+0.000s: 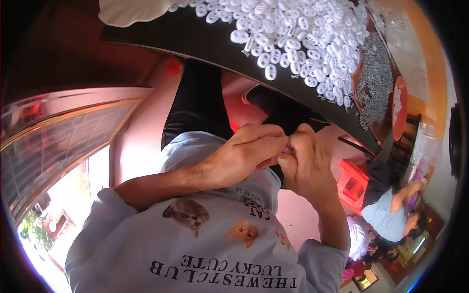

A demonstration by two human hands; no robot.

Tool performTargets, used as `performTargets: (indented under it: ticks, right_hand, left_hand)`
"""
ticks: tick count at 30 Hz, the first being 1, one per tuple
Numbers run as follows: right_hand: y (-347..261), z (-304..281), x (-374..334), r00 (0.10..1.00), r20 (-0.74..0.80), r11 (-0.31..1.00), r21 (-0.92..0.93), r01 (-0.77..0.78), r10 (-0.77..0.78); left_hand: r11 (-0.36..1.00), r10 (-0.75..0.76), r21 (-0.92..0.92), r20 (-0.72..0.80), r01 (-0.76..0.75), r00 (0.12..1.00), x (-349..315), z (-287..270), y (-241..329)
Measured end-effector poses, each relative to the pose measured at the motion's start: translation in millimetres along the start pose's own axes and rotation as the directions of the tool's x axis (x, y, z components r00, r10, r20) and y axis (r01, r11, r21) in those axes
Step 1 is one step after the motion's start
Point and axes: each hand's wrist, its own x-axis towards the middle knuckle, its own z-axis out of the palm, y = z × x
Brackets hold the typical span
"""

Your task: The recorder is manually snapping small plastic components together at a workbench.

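Note:
My left hand point(248, 150) and my right hand point(309, 163) meet above my lap, in front of the table. Both have their fingers curled in and pinched together, fingertip against fingertip. A sliver of something small and pale shows between them, but the fingers cover most of it, so its kind cannot be made out. Beyond the hands, a heap of small white oval plastic pieces point(312, 34), many with two holes, is spread on the dark table point(195, 46). To its right lies a dense pile of small grey metal screws or pins point(375, 80).
A pale scalloped dish point(134, 10) sits at the table's far left, and a red round lid or dish point(399, 108) at its right edge. A red plastic stool point(352, 184) stands on the floor to the right. Another person point(388, 215) works farther right.

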Motion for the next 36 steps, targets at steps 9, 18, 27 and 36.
performTargets:
  ticks: [9,18,27,36]
  right_hand:
    - [0.7,-4.9,1.9,0.999,0.025,0.944,0.328,-0.042,0.036]
    - [2.1,-1.6,-5.3,0.999,-0.021,0.930,0.368,-0.017,0.026]
    - [0.1,1.0,-12.5,0.998,-0.069,0.960,0.278,0.032,-0.013]
    - [12.4,-7.6,-26.5,0.995,0.044,0.787,0.609,-0.100,0.093]
  left_hand:
    - [0.987,-0.116,-0.121,-0.108,0.103,0.987,-0.5,16.5,3.6]
    - [0.996,-0.084,-0.023,-0.130,0.081,0.988,-1.7,18.7,6.5]
    - [0.999,0.028,0.034,-0.046,-0.026,0.999,0.3,17.8,-8.9]
    - [0.969,0.087,0.222,0.118,-0.112,0.989,9.8,-2.1,0.2]
